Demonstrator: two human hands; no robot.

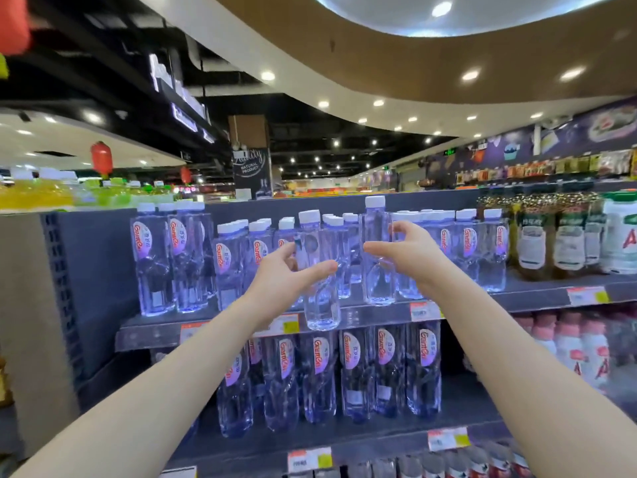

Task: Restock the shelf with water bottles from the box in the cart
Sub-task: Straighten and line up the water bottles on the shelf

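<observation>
Clear water bottles with white caps and red-lettered labels fill the top shelf (379,313) and the shelf below. Two label-less bottles stand at the top shelf's front edge. My left hand (286,276) is spread around the left one (320,305), with the thumb across its front and the fingers at its left side. My right hand (406,253) is spread at the taller right bottle (376,270), thumb in front, fingers to its right with a gap. Neither the cart nor the box is in view.
Jars with gold lids (532,236) and white jugs (620,236) stand to the right on the top shelf. Pink-capped bottles (568,343) sit lower right. Price tags (424,310) line the shelf edges. A grey end panel (62,288) closes the left side.
</observation>
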